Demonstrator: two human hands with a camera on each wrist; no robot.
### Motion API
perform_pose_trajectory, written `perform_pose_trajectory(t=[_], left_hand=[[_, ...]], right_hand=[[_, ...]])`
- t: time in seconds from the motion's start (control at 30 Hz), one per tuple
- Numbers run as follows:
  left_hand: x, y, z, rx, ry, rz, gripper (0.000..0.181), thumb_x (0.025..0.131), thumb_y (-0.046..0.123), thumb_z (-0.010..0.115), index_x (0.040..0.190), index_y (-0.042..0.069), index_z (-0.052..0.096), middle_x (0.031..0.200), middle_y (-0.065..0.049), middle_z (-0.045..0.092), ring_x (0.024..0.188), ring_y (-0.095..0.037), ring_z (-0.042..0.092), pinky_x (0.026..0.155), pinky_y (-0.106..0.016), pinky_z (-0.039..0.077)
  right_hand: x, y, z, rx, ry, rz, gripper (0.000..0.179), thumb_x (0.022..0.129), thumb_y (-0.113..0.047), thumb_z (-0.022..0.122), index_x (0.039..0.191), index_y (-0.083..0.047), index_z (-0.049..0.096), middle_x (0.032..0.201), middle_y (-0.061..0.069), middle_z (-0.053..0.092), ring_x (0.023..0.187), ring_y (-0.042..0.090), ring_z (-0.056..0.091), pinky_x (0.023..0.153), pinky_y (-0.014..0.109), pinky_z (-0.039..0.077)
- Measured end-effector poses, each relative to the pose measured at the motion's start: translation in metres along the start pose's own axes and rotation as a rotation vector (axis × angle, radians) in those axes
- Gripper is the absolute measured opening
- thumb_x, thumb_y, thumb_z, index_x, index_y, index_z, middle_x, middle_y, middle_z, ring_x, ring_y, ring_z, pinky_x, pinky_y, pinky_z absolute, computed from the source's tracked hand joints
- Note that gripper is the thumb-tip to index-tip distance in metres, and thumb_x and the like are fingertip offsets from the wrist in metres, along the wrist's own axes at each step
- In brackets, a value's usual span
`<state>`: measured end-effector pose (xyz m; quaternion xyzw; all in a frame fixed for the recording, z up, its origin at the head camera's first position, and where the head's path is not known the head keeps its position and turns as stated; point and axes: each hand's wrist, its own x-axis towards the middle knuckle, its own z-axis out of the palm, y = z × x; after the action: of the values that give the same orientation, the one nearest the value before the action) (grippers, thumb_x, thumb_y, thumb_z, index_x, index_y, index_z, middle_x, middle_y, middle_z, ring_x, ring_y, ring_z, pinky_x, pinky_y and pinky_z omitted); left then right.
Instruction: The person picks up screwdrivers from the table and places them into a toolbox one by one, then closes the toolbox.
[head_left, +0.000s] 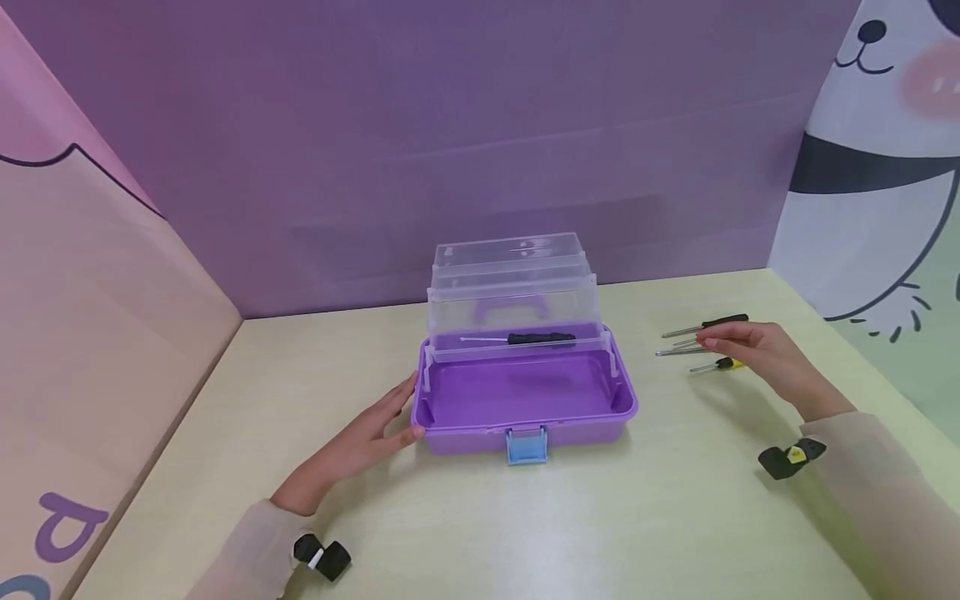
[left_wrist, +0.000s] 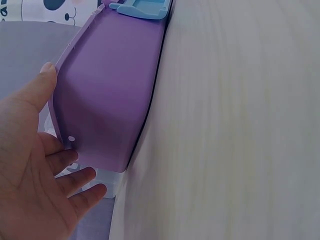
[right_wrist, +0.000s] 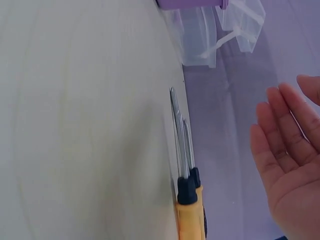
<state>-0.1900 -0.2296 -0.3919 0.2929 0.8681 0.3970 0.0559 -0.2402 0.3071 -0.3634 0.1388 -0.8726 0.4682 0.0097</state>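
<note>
A purple toolbox with a blue latch stands with its clear lid raised. A black-handled screwdriver lies at the back, in the clear tray. My left hand rests against the box's left end; the left wrist view shows its thumb at the rim and the other fingers loosely extended. To the right of the box, my right hand hovers over several screwdrivers, one with a black handle and another with a yellow and black handle. In the right wrist view its fingers hold nothing, apart from the yellow-handled screwdrivers.
The pale table meets a purple backdrop behind the box. Printed panels stand at the left and right. Clear plastic trays hang behind the box in the right wrist view.
</note>
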Motion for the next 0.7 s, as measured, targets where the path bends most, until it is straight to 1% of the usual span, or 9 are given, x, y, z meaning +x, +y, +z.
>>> perform_pose_trajectory(t=[0.13, 0.33, 0.4, 0.5, 0.7], left_hand=[[0.000, 0.000, 0.000, -0.004, 0.000, 0.002, 0.075, 0.095, 0.021, 0.056, 0.152, 0.009, 0.009, 0.157, -0.016, 0.012, 0.141, -0.038, 0.016, 0.108, -0.055, 0.029], [0.000, -0.001, 0.000, -0.001, -0.001, 0.006, 0.075, 0.095, 0.021, 0.056, 0.152, 0.009, 0.010, 0.157, -0.015, 0.012, 0.141, -0.037, 0.016, 0.108, -0.054, 0.029], [0.000, -0.001, 0.000, -0.001, -0.002, 0.010, 0.075, 0.095, 0.020, 0.056, 0.152, 0.009, 0.009, 0.157, -0.015, 0.012, 0.141, -0.037, 0.016, 0.108, -0.054, 0.029], [0.001, -0.001, 0.000, 0.001, 0.000, 0.014, 0.074, 0.096, 0.021, 0.056, 0.152, 0.010, 0.009, 0.157, -0.015, 0.012, 0.141, -0.037, 0.016, 0.108, -0.054, 0.029], [0.001, -0.001, 0.000, 0.005, 0.002, 0.015, 0.074, 0.096, 0.021, 0.055, 0.152, 0.011, 0.009, 0.157, -0.014, 0.012, 0.141, -0.037, 0.016, 0.108, -0.055, 0.029]], right_hand=[[-0.001, 0.006, -0.006, 0.006, 0.001, -0.017, 0.027, 0.096, -0.014, 0.056, 0.116, 0.003, 0.061, 0.100, -0.026, 0.064, 0.092, -0.011, 0.057, 0.077, 0.009, 0.046], [-0.002, 0.017, -0.015, 0.022, -0.004, -0.014, 0.027, 0.096, -0.015, 0.056, 0.116, 0.002, 0.062, 0.101, -0.021, 0.066, 0.092, -0.007, 0.060, 0.077, 0.008, 0.047], [-0.002, 0.018, -0.018, 0.018, -0.011, 0.003, 0.028, 0.096, -0.016, 0.056, 0.116, 0.002, 0.061, 0.102, -0.022, 0.066, 0.092, -0.007, 0.060, 0.078, 0.008, 0.046], [-0.002, 0.017, -0.021, 0.004, -0.022, 0.001, 0.029, 0.096, -0.017, 0.055, 0.116, 0.003, 0.061, 0.102, -0.021, 0.066, 0.092, -0.005, 0.061, 0.078, 0.008, 0.046], [-0.001, 0.020, -0.026, 0.046, -0.050, -0.002, 0.024, 0.095, -0.012, 0.056, 0.115, 0.001, 0.062, 0.101, -0.019, 0.067, 0.090, -0.001, 0.064, 0.077, 0.009, 0.048]])
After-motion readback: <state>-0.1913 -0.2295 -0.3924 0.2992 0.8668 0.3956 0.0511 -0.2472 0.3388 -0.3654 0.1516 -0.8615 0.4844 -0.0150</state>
